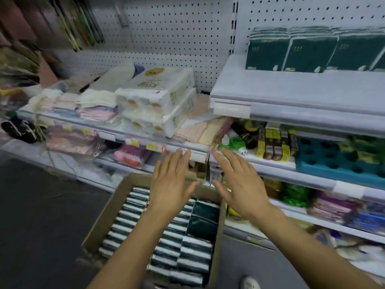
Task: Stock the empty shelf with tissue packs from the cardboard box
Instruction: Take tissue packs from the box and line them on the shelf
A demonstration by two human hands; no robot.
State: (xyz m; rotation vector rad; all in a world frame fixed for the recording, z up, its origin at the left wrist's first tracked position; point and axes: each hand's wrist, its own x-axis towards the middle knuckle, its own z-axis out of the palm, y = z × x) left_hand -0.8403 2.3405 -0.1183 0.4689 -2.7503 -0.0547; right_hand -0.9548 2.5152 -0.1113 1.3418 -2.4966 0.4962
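Note:
A cardboard box (100, 222) stands on the floor below me, filled with rows of dark green and white tissue packs (193, 257). My left hand (171, 184) and my right hand (239, 184) hover side by side above the box's far end, fingers straight and spread, holding nothing. On the upper right, a white shelf (291, 90) carries three dark green tissue packs (310, 53) standing in a row against the pegboard; the front of that shelf is bare.
White tissue bundles (158, 97) and folded cloths (98, 101) sit on the left shelf. Below the white shelf are bottles, small boxes and a teal tray (333, 161). Lower shelves hold packaged goods. Dark floor (41, 215) lies left of the box; a shoe (250, 283) shows at the bottom.

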